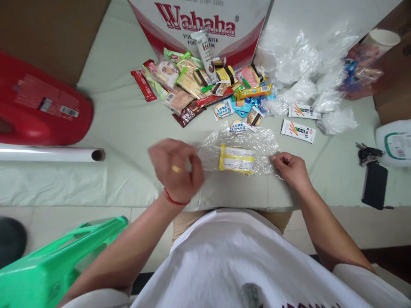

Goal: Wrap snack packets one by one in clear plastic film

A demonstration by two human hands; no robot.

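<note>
on the table (128, 182) lies a clear bag (268, 145), right end pinched by the right hand (291, 170); the left hand (176, 171) curls at the other (blurred, so i cannot tell its grip). yellow packs (237, 161) lie within its spread; seemingly a straightening step, next needing both ends steady.

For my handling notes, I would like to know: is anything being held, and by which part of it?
The right grip holds the clear plastic bag by its right edge. Whether the blurred left grip holds it too cannot be told.
</note>
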